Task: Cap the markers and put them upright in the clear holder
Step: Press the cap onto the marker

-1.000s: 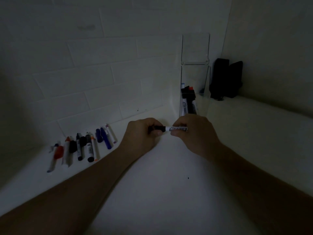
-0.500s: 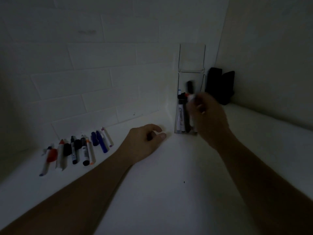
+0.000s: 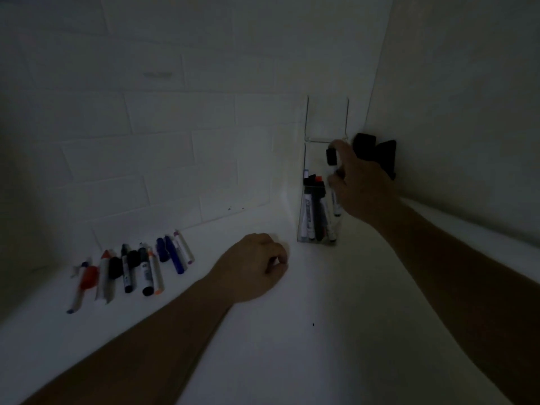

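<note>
Change: since half a second ago we have lowered our right hand (image 3: 361, 185) so that the black-capped marker (image 3: 333, 182) it carries stands upright at the clear holder (image 3: 318, 197), and our left hand (image 3: 252, 266) has curled in a little more on the desk (image 3: 292, 346).
Right hand: our fingers (image 3: 340, 146) are curled round the black-capped marker and grip it, cap uppermost, the cap showing just above the knuckles; its white barrel runs down along the holder's right side, and we cannot tell whether its lower end touches the bottom.
Left hand: it rests on the desk in front of the holder and a little to its left, fingers loosely curled under, holding nothing that we can see.
Clear holder: it stands in the corner where the tiled wall (image 3: 175, 141) meets the side wall, with a tall clear back panel above it; several capped markers (image 3: 311, 206) stand upright inside, with black caps, one red tip and one pale one.
Loose markers: a row (image 3: 131, 270) lies on the desk at far left, close to the tiled wall, well apart from the holder; we see red, black, blue and purple ones, some capped, some with caps beside them.
Behind: a dark object (image 3: 377, 156) sits in the corner just behind our right hand; the light is too dim for us to name it.
</note>
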`<state>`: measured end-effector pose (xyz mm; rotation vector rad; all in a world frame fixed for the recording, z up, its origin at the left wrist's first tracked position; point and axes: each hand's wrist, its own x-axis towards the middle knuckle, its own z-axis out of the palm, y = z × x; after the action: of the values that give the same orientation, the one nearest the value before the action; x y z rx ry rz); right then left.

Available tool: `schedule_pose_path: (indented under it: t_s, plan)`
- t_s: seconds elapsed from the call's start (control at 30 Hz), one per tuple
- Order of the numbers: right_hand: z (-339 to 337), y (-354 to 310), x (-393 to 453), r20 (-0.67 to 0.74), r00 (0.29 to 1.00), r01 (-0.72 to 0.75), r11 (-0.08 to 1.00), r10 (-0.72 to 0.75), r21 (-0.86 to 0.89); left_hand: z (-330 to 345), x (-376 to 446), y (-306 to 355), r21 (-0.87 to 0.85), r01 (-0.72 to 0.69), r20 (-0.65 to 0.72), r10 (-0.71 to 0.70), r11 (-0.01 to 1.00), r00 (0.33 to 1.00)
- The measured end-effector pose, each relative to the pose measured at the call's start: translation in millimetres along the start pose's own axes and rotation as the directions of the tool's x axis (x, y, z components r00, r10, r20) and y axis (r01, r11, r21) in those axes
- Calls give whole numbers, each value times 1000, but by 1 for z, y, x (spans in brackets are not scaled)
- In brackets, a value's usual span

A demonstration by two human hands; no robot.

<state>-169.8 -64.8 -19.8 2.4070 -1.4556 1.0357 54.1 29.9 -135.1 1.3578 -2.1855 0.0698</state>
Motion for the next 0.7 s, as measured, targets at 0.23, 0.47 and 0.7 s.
schedule_pose_path:
  t_s: [0.23,0.47,0.7]
  plan:
    - [15,16,-18,114,993,-31,998,24,62,3,2,-3,32,-22,1,22,999,1000]
    - [24,-3,-37,-186,982,37,997,-23,71,-24,7,0,73,30,172,-42,997,984]
    - [70,-72,-55,-2,976,208,939,-216,275,-115,-21,-49,130,299,218,-321,945,922]
